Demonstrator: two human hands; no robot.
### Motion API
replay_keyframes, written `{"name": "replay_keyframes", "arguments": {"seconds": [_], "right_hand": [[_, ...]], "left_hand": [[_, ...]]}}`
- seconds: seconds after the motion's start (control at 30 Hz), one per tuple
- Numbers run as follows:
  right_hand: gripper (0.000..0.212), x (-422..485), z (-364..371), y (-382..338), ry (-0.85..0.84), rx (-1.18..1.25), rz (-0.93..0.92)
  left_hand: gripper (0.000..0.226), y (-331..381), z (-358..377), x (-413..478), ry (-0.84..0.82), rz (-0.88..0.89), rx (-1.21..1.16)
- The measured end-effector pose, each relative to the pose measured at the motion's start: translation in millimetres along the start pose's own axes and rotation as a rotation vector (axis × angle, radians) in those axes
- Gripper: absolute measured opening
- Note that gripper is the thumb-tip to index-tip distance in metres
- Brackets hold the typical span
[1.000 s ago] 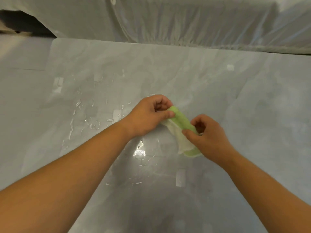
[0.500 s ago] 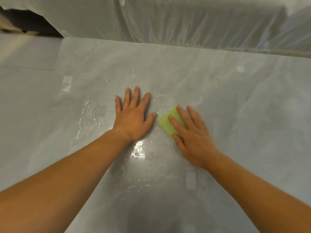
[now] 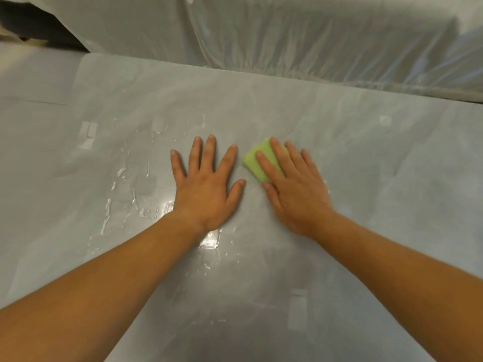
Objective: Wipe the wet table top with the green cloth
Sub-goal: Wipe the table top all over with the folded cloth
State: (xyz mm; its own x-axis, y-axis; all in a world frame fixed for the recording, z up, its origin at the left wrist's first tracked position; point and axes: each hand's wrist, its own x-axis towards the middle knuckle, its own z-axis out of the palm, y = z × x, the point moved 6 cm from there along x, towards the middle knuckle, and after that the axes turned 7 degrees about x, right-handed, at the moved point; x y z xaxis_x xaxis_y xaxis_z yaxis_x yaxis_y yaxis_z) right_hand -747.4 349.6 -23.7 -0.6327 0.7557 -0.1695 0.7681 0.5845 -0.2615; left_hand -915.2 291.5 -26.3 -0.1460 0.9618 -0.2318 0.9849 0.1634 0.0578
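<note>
The folded green cloth (image 3: 257, 160) lies flat on the glossy grey table top (image 3: 366, 178), near its middle. My right hand (image 3: 295, 186) presses down on the cloth with fingers spread, covering most of it; only its far-left part shows. My left hand (image 3: 206, 184) rests flat on the table just left of the cloth, fingers spread, holding nothing. Water drops and streaks (image 3: 125, 184) glisten on the table to the left of my left hand and near my left wrist.
A clear plastic sheet (image 3: 287, 40) drapes over something bulky behind the table's far edge. A lower grey surface (image 3: 34, 82) lies to the left of the table. A dark gap (image 3: 31, 24) shows at the far left corner.
A second ago both hands pinched the cloth above the table. The cloth now lies flat under my right palm, and my left hand has let go and spread flat beside it.
</note>
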Motion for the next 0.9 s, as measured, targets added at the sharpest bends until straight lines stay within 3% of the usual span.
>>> {"name": "replay_keyframes", "arguments": {"seconds": [0.1, 0.23, 0.3, 0.47, 0.67, 0.83, 0.9], "right_hand": [[0.056, -3.9, -3.5, 18.8, -0.055, 0.034, -0.031], [0.055, 85.1, -36.9, 77.0, 0.103, 0.078, 0.301], [0.055, 116.1, -41.0, 75.4, 0.151, 0.075, 0.342], [0.055, 107.4, -27.9, 32.8, 0.003, -0.002, -0.138], [0.054, 140.1, -35.6, 28.6, 0.132, 0.031, 0.117], [0.053, 87.6, -13.4, -11.5, -0.029, -0.015, -0.312], [0.053, 113.7, -23.1, 6.5, -0.02, -0.04, -0.22]], "left_hand": [[0.071, -13.0, -5.2, 21.4, -0.012, -0.045, 0.015], [0.075, -19.0, 2.4, 35.0, -0.041, -0.069, 0.044], [0.075, -18.1, 5.8, 35.7, -0.024, -0.065, 0.047], [0.074, -18.6, 2.2, 35.9, -0.013, -0.067, 0.013], [0.076, -21.0, -4.8, 35.5, -0.033, -0.084, -0.161], [0.067, -40.3, -11.8, 5.9, 0.006, -0.08, -0.109], [0.067, -49.0, -7.9, -13.7, -0.01, -0.108, -0.067]]}}
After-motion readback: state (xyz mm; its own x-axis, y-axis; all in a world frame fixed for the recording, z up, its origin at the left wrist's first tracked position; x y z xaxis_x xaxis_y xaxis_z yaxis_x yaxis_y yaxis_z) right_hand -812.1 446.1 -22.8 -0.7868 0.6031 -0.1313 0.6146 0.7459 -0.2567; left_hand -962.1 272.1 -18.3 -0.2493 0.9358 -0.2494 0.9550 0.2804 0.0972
